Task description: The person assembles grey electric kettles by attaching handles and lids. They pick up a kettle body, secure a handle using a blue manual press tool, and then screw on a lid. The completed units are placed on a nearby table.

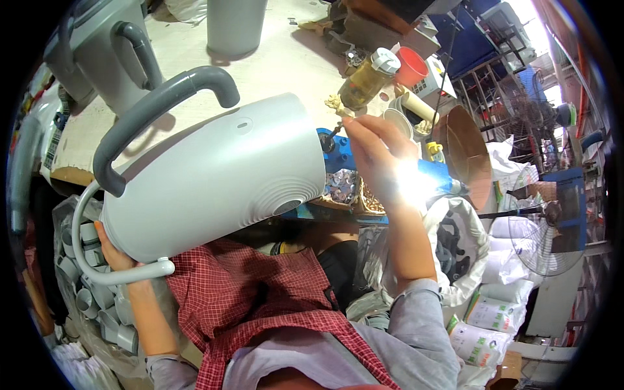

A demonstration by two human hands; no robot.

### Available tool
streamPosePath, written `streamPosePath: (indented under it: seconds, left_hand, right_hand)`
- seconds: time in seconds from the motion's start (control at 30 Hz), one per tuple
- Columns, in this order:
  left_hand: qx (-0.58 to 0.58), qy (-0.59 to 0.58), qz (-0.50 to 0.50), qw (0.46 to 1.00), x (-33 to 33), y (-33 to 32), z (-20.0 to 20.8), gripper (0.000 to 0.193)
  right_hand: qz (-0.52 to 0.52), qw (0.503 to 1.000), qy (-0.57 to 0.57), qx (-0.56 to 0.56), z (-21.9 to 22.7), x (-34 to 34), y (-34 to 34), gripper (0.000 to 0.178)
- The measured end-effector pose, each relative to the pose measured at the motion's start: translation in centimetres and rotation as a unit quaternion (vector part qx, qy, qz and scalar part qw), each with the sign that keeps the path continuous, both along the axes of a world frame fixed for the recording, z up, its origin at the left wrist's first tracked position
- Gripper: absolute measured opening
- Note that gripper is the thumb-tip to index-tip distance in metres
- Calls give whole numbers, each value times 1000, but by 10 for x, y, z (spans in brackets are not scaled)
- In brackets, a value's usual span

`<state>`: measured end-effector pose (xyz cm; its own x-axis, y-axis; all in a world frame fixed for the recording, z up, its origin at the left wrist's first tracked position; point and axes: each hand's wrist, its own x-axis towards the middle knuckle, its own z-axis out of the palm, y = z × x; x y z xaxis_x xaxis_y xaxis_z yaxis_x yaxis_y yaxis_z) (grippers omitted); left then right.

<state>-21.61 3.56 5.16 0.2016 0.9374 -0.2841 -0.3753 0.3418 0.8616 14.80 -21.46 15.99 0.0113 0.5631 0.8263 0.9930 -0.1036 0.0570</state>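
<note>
Left hand (112,255): I am seeing it gripping the lower end of the pale grey jug body (218,172), fingers closed on the base beside the thin white loop (97,260) curving under it.
Right hand (380,162): I am seeing it raised just right of the jug body's round end, fingertips pinching a small beige scrap (335,104); the palm is washing out in glare.
Jug body: it is lying tilted on its side above my lap, at the near edge of the worktop (279,65), ringed end facing right, dark grey handle (156,107) arching over its upper left.
Jar (367,79): an amber one with a white lid is standing on the worktop up and right of the jug body, just beyond the scrap.
Red cup (411,66): sitting right of the jar, further from the jug body.
Other grey housings (107,52): they are standing on the worktop above and left of the jug body.
Grey fittings (97,299): a heap is lying in a bag below the jug body's left end.
Checked apron (260,292): it is covering my lap directly beneath the jug body.
</note>
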Motion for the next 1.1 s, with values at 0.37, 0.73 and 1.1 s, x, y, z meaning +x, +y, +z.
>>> streamPosePath:
  seconds: [0.37, 0.73, 1.1]
  left_hand:
    - [108, 32, -47, 993, 34, 17, -5, 51]
    - [156, -2, -110, 982, 100, -2, 4, 54]
    - [237, 138, -140, 951, 102, 21, 8, 51]
  right_hand:
    - [74, 928, 366, 2, 5, -26, -34, 23]
    - [16, 855, 515, 56, -17, -15, -64, 16]
    - [8, 783, 617, -82, -2, 1, -76, 16]
